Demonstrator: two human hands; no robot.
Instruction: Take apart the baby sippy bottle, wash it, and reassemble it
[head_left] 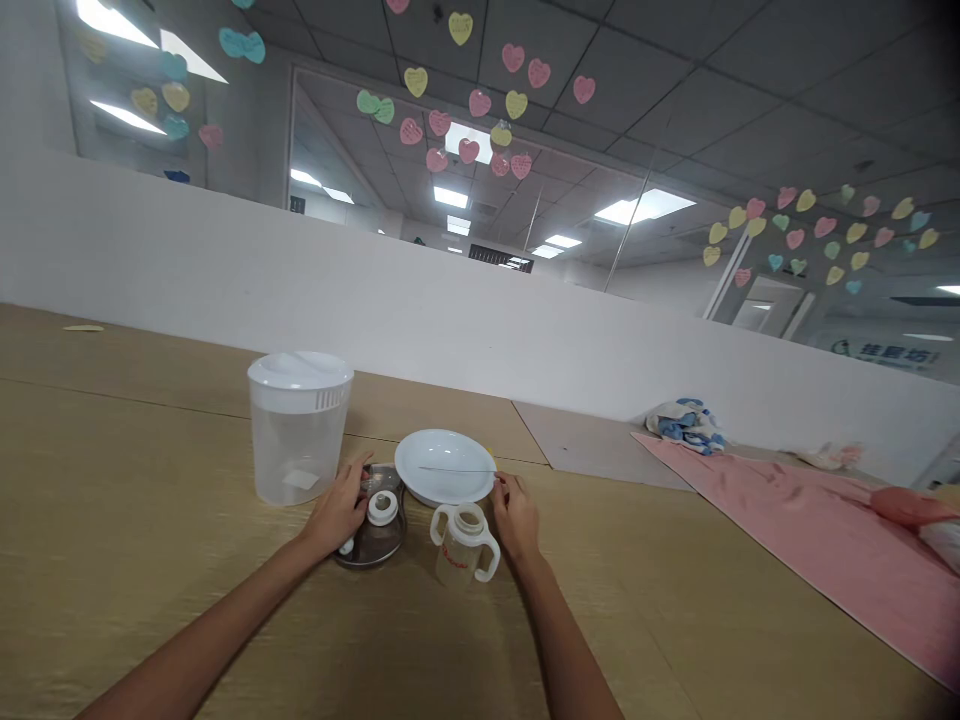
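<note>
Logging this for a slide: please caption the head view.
Right hand holding a thin rod over a white dish, left hand at a dark tray, two-handled cup nearby.

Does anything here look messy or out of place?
Mainly the crumpled blue-and-white bundle against the white wall: it looks carelessly dropped rather than folded. The two-handled cup stands upright, apparently uncapped. I see no spill or damage.

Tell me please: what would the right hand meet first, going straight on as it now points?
Ahead of the right hand, probably the white bowl at its right rim; depth is unclear.
</note>
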